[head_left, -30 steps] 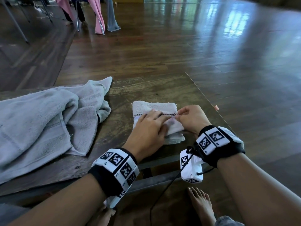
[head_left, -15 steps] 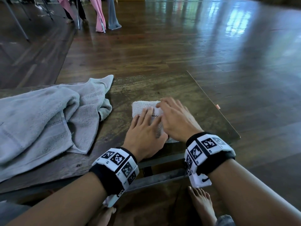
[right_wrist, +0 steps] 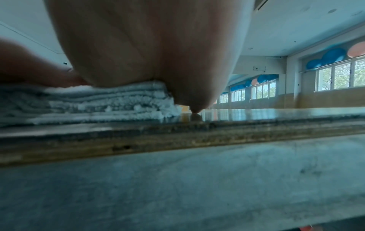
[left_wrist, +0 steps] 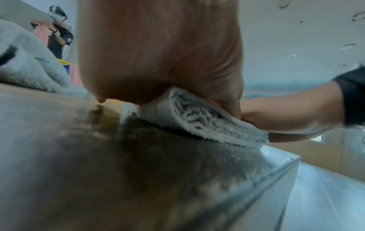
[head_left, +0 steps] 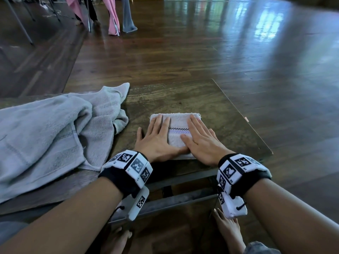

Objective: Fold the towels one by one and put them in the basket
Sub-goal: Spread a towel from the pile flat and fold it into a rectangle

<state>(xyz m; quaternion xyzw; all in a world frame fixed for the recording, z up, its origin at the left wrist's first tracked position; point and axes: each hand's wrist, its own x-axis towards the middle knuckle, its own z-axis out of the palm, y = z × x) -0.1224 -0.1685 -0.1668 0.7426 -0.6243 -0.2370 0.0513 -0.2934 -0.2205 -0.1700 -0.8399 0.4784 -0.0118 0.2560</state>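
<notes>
1. Left hand: flat, fingers straight, palm pressing down on the left half of the small white folded terry towel with a black checked stripe; nothing grasped. Thumb lies off the towel on the table top.
2. Right hand: also flat with fingers straight, pressing the towel's right half; no grasp. Its outermost finger hangs over the towel's right edge.
3. Left wrist view: heel of the left hand sits on the folded towel, stacked layers visible at the near fold; right hand presses beside it.
4. Right wrist view: right hand on the layered towel; one fingertip touches the table surface just past the towel's edge.
5. Towel location: on the dark worn wooden table, close to the near edge, toward the right corner.
6. Large pale grey crumpled towel: unfolded, covering the table's left part, just beside the left hand, not touching the folded towel.
7. Basket: not visible in any view.
</notes>
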